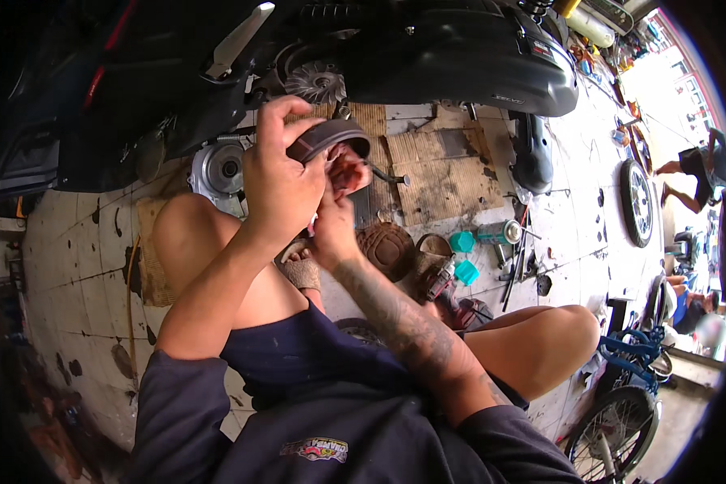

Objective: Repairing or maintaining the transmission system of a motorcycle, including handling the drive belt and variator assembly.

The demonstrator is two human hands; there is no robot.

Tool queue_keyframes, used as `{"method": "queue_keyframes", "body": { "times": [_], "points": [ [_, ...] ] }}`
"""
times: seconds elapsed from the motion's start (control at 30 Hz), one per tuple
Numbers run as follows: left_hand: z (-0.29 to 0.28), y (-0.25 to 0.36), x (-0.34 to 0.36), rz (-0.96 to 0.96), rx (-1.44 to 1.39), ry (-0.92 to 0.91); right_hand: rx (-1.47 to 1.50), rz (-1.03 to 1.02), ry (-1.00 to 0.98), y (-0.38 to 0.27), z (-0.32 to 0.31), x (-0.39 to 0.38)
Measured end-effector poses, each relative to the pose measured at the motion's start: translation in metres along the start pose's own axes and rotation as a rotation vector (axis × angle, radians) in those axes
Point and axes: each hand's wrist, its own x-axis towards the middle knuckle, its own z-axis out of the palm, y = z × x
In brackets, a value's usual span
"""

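Note:
My left hand (282,181) is raised in front of the scooter, its fingers curled around a dark, curved drum-like metal part (331,133). Just below, my right hand (331,230) is closed on a reddish rag (347,169), which sits against the inside of the dark part. My left thumb and part of the rag overlap, so their exact contact is hidden. Behind them are the scooter's finned fan (315,83) and a round silver engine cover (226,173) on the floor.
Scooter bodywork (476,64) spans the top. Stained cardboard (440,173) lies on tiles beside a power drill (465,315), teal plastic pieces (461,240), a spray can (496,232) and long tools (520,262). Right are a loose wheel (636,202), a bicycle (621,427) and other people (702,169).

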Motion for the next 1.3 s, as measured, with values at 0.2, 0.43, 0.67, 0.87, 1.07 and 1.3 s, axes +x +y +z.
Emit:
{"method": "queue_keyframes", "body": {
  "times": [0.2, 0.43, 0.67, 0.87, 1.07, 1.3],
  "points": [
    [-0.02, -0.011, 0.015, 0.031, 0.008, 0.011, -0.947, -0.23, -0.324, -0.083, -0.02, 0.027],
    [-0.009, -0.003, -0.002, 0.019, 0.029, -0.106, -1.56, -1.17, -0.538, -0.145, -0.002, 0.039],
    [0.0, -0.003, 0.024, 0.189, 0.055, 0.049, -0.382, -0.336, -0.204, -0.026, 0.01, 0.037],
    [-0.037, -0.018, 0.031, 0.047, -0.011, -0.223, -1.225, -0.041, -0.921, -0.061, -0.072, 0.046],
    [-0.039, 0.007, 0.032, -0.198, -0.31, -0.399, -1.25, 0.548, -1.242, -0.077, -0.104, 0.08],
    [-0.009, 0.008, 0.03, -0.075, -0.397, -0.798, -0.057, 0.912, -0.962, -0.115, -0.067, 0.04]
  ]
}}
